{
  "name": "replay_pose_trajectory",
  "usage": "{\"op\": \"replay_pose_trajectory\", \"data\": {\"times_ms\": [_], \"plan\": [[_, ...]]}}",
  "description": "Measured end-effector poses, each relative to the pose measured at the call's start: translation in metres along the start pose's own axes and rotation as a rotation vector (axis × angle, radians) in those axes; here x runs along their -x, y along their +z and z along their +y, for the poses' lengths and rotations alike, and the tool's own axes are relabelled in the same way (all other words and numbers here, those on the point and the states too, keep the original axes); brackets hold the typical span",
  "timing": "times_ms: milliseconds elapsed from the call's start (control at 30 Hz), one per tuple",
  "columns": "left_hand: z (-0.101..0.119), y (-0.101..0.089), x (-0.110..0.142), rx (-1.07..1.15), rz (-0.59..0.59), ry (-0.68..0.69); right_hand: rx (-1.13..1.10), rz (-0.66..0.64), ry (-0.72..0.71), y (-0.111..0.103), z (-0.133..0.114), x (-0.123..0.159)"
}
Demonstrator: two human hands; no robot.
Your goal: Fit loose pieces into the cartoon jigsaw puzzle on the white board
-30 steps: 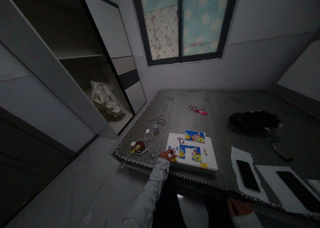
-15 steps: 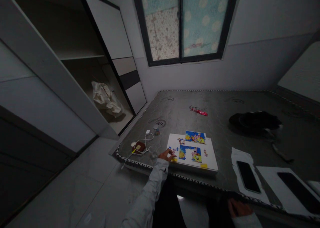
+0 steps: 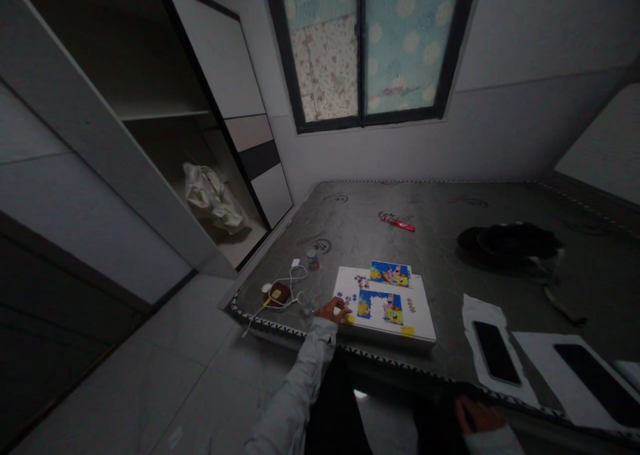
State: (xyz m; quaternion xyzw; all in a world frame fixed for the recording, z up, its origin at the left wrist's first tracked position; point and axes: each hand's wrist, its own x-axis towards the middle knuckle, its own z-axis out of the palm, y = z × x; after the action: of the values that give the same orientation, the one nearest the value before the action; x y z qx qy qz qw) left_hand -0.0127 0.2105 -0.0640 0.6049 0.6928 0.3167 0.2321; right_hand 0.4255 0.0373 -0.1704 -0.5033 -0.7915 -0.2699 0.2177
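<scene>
- Change: next to none. Left hand (image 3: pixel 329 310) stays at the white box's near left corner, same bent pose, maybe nudged a hair left.
- White box (image 3: pixel 424 316): same spot on the grey mattress (image 3: pixel 355 218).
- Puzzle (image 3: pixel 364 304): lies flat on the white box, near its middle, part built, gap open in the centre; gap looks the same as a second ago.
- Loose pieces (image 3: pixel 355 297): on the white box's left side, more at its far left and on its right; no shift I can make out.
- Picture card (image 3: pixel 390 273): at the white box's far edge, unmoved.
- Left hand state: thumb and fingers curled, tips near each other; too small and dark to tell if a piece is between them.
- Right hand (image 3: pixel 479 415): right of the white box and nearer the wearer, low by the leg, loosely curled, nothing visible in it, can't tell for sure. Unmoved.
- Meaning: no piece visibly added, so no headway on the puzzle over this second; reads as a pause or fine fingering of a piece, my judgement.
</scene>
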Motion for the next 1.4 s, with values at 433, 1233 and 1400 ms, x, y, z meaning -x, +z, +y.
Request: {"op": "replay_pose_trajectory", "data": {"times_ms": [433, 1233, 1400], "plan": [[0.009, 0.005, 0.005, -0.008, 0.015, -0.077, 0.052, -0.015, -0.074, -0.009, 0.000, -0.005], [-0.007, 0.033, -0.010, -0.151, -0.103, -0.122, 0.009, 0.074, -0.053, 0.003, 0.007, -0.001], [-0.006, 0.037, -0.009, -0.165, -0.114, -0.166, -0.053, 0.079, 0.005, -0.008, 0.000, -0.012]]}}
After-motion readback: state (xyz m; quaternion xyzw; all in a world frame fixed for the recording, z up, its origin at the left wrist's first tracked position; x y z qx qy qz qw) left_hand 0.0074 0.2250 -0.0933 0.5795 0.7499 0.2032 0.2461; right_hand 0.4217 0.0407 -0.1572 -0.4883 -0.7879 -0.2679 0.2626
